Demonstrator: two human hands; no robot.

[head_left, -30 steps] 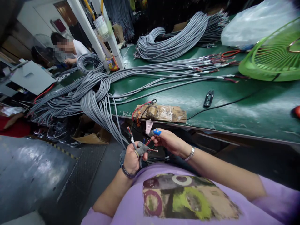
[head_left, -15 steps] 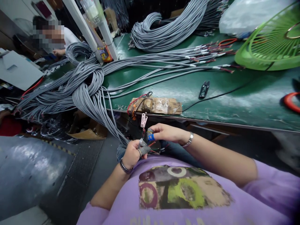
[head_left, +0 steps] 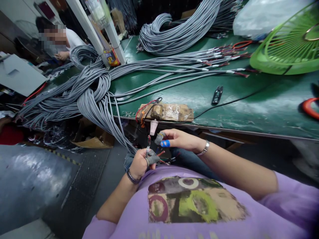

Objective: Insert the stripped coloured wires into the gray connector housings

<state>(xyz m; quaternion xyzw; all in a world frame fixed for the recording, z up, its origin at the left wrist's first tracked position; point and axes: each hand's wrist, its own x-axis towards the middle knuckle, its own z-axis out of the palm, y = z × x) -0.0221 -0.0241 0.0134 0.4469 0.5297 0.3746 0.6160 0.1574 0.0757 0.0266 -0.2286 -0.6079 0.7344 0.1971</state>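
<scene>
Green-topped bench (head_left: pixel 249 109) stretched across the middle of the frame, with more grey cables (head_left: pixel 97 88) heaped at the left than I could count, and a co-worker (head_left: pixel 74 39) in white at the upper left. Near the centre, below the bench edge, my left hand (head_left: pixel 139 163) was closed around one cable end (head_left: pixel 147 151), its thumb side wrapped in grey. That end stood nearly upright, its long axis running up the frame, the bared wires (head_left: pixel 149 140) pointing at the pink clip (head_left: pixel 154 127) — just below it, though whether they touched I couldn't tell. Other coloured ends (head_left: pixel 161 153) fanned to the right past my left fingers, too fine to count. My right hand (head_left: pixel 178 140) was the nearer to the clip, just to its lower right; its fingers were bent toward the blue-taped thumb, and I couldn't tell if anything was pinched there. Counting the rest: two hands of mine, one clip, one wooden block (head_left: pixel 174 112) at the bench edge right above it, one pair of black snips (head_left: pixel 217 95) right of centre, one green fan (head_left: pixel 281 49) at the upper right — and one red-orange handle (head_left: pixel 310 108) showing at the right edge.
</scene>
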